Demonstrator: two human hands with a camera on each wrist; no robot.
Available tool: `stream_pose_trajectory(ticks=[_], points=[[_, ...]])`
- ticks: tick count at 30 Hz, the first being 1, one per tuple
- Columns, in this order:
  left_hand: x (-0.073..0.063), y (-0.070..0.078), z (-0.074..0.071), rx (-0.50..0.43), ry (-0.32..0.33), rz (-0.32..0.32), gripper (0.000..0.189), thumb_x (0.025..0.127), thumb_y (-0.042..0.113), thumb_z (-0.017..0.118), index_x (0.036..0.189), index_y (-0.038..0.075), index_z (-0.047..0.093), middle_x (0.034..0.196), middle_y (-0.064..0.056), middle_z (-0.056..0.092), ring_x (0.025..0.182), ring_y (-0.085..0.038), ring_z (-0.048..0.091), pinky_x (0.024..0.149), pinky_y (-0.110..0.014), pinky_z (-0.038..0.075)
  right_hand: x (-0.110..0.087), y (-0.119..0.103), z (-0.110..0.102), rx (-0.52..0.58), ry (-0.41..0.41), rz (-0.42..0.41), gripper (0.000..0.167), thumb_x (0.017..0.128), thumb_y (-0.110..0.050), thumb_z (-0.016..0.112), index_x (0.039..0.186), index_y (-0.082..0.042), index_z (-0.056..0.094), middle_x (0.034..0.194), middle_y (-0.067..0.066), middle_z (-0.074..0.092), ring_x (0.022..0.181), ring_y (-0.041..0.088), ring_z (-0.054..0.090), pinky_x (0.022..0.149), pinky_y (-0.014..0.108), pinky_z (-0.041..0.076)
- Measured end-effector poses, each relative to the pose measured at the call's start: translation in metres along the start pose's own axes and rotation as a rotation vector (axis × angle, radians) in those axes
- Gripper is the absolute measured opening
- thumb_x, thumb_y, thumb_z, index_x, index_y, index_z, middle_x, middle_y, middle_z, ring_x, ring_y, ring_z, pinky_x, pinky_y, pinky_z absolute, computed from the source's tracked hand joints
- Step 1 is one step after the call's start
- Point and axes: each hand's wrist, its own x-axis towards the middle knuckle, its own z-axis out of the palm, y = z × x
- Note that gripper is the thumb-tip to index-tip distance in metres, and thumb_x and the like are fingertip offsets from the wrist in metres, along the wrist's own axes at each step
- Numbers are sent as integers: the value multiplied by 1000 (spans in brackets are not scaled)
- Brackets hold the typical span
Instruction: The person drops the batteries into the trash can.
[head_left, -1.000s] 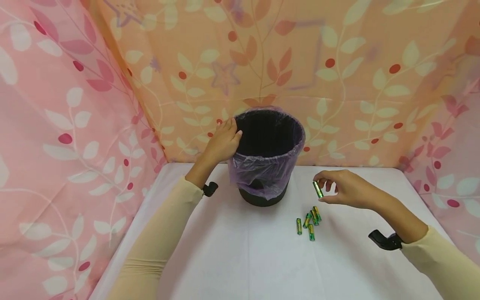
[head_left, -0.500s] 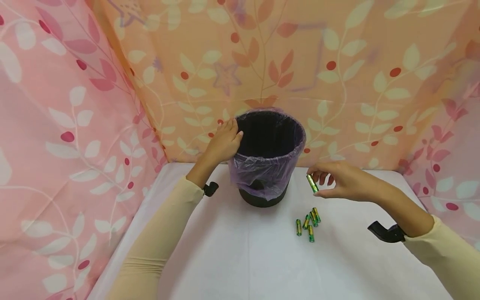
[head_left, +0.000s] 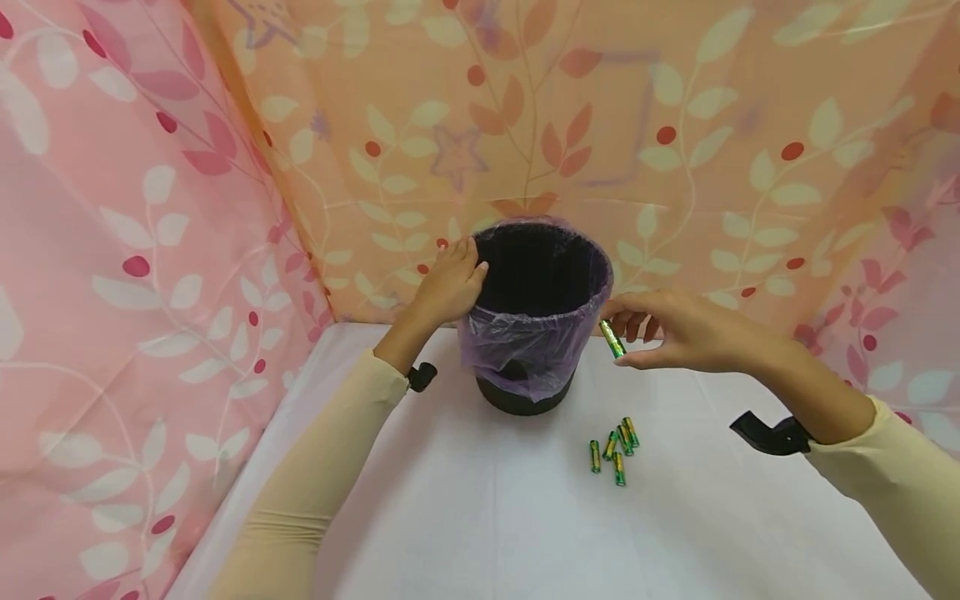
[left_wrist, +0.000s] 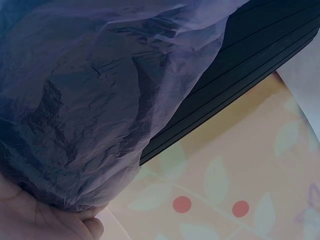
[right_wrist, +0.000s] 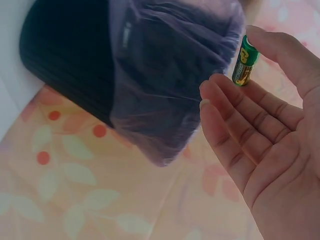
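Note:
In the head view, a black trash can [head_left: 525, 402] with a thin purple liner bag [head_left: 525, 350] folded over its rim stands upright at the back of the table. My left hand [head_left: 450, 282] holds its left rim; the left wrist view shows part of the palm [left_wrist: 45, 222] against the bag. Just right of the can, above the table, my right hand [head_left: 667, 329] pinches a green and gold battery [head_left: 612, 339] between thumb and a fingertip. The other fingers are extended in the right wrist view, beside the battery [right_wrist: 245, 62]. Several matching batteries [head_left: 618, 468] lie below on the table.
A white cloth [head_left: 450, 517] covers the table. Behind the can hangs an orange leaf-patterned curtain [head_left: 337, 75], with pink patterned curtains [head_left: 90, 333] at both sides. Black wrist cameras [head_left: 772, 435] are strapped to both forearms.
My right hand has risen and moved left with the battery, from over the loose batteries to beside the can's rim. The left hand stays on the rim.

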Motion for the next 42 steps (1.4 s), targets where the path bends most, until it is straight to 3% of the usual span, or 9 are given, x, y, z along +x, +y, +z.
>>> stream_pose_trajectory(ticks=[7, 20, 31, 42], points=[[-1, -1, -1, 10, -7, -4, 64, 111, 34, 26, 159, -7, 16, 167, -22, 13, 156, -34, 6, 126, -45, 4, 19, -11, -13, -8, -18, -9, 44, 84, -24, 86, 121, -14, 65, 97, -12, 66, 87, 7, 64, 74, 31, 60], [-3, -2, 1, 0, -10, -10, 64, 111, 34, 27, 159, -6, 16, 167, -21, 13, 156, -32, 6, 126, -41, -1, 58, -28, -38, 91, -43, -44, 42, 85, -17, 85, 120, -8, 65, 98, -5, 67, 87, 12, 65, 77, 31, 59], [-3, -3, 1, -5, -14, -11, 64, 110, 35, 28, 159, -5, 16, 167, -21, 12, 156, -32, 5, 126, -40, -1, 86, -13, -39, 65, 27, -67, 37, 81, -14, 87, 112, -5, 69, 90, 1, 71, 79, 11, 68, 68, 27, 59], [-2, 1, -2, 3, -10, -9, 64, 111, 36, 26, 159, -5, 15, 168, -20, 12, 156, -32, 5, 126, -39, -2, 101, 5, -31, 49, 47, 17, 38, 81, -16, 87, 112, -5, 69, 89, -1, 71, 81, 13, 67, 73, 26, 58]])
